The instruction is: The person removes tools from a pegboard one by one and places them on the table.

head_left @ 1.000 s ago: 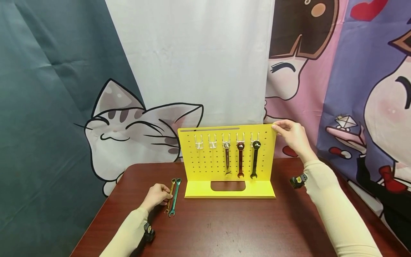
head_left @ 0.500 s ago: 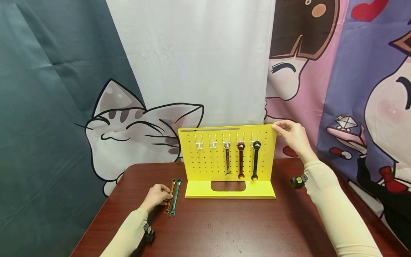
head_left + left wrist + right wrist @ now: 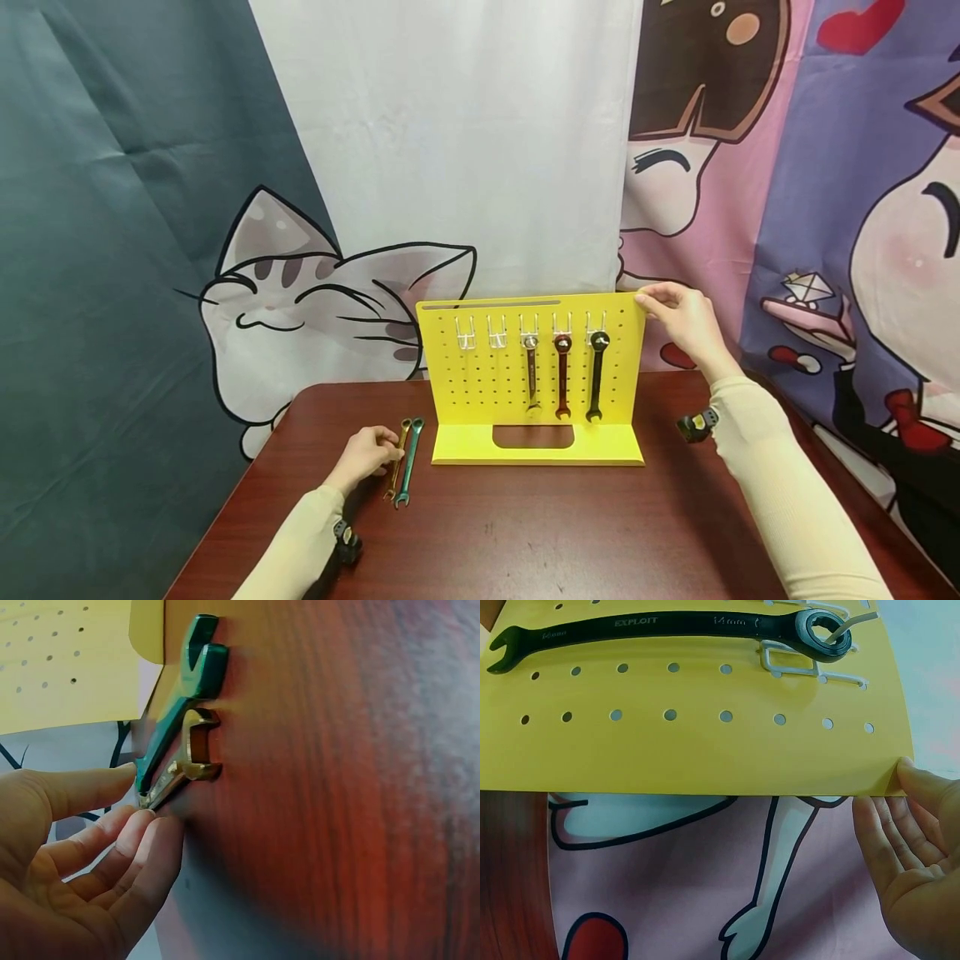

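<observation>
On the table lie two combination wrenches side by side, a gold one (image 3: 395, 475) and a green one (image 3: 409, 467). My left hand (image 3: 366, 457) pinches the gold wrench by its shaft between thumb and fingertips. In the left wrist view the open ends of the green wrench (image 3: 206, 664) and gold wrench (image 3: 196, 750) point away from the hand. My right hand (image 3: 686, 321) holds the top right corner of a yellow pegboard (image 3: 487, 383), thumb in front and fingers behind. A black wrench (image 3: 675, 628) hangs nearest that hand, its ring over a hook.
A red wrench (image 3: 562, 375) and a silver wrench (image 3: 532, 371) hang left of the black one. Two bare white hooks (image 3: 466, 337) are at the board's left. The board's base stands on the dark red table (image 3: 525, 533), before a printed curtain (image 3: 450, 142).
The fingers of my left hand have shifted slightly around the gold wrench. My right hand stays on the board's corner, and the wrenches keep their places.
</observation>
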A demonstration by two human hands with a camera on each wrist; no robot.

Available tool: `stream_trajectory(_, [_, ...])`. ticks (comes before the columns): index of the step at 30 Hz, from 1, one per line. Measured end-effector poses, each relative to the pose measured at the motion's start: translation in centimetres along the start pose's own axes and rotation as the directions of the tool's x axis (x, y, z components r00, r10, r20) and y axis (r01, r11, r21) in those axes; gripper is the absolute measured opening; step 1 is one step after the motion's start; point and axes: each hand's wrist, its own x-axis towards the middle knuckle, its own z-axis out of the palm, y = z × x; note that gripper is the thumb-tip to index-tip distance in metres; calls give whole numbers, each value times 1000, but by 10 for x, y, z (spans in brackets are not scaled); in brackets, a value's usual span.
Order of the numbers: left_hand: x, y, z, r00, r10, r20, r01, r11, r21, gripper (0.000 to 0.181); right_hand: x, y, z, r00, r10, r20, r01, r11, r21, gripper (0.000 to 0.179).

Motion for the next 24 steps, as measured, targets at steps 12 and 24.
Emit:
stream_trajectory(12, [12, 17, 4, 996, 94, -3, -94, 996, 10, 23, 0, 1, 1, 1000, 1, -3, -1, 1000, -10, 43])
stream_trajectory(24, [22, 59, 24, 981, 192, 13, -192, 981, -32, 26, 0, 1, 1, 1000, 5, -2, -5, 1000, -13, 44])
